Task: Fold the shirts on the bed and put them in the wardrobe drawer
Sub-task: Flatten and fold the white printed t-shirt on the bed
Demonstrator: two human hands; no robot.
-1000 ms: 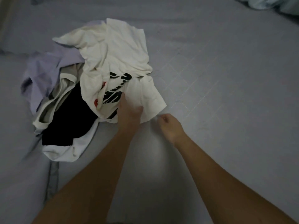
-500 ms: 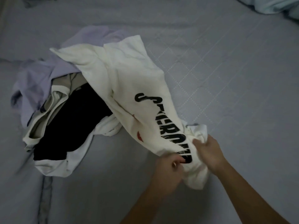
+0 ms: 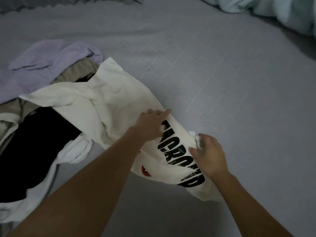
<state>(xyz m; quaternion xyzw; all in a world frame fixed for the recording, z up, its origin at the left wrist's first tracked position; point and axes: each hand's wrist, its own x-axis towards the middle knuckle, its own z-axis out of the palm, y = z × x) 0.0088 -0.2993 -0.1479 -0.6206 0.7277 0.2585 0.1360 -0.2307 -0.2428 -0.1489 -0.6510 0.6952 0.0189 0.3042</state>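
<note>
A white shirt (image 3: 119, 103) with black lettering and a small red mark lies stretched across the grey bed (image 3: 230, 86), its far part still on the clothes pile. My left hand (image 3: 152, 122) lies flat on it with straight fingers, just above the lettering. My right hand (image 3: 208, 154) holds the shirt's right edge by a small white label, the fabric between thumb and curled fingers. The pile at the left holds a lilac shirt (image 3: 42, 65), a beige garment (image 3: 78, 72), a black garment (image 3: 34, 142) and another white garment (image 3: 75, 151).
A pale teal duvet (image 3: 282, 12) is bunched at the top right corner. Dark grey fabric (image 3: 68, 2) runs along the top left edge. The quilted sheet stretches to the right of the shirt and in front of it.
The white shirt has been pulled off the pile toward me and to the right. My left hand let go of it and now lies flat higher up; the right hand stays at the edge.
</note>
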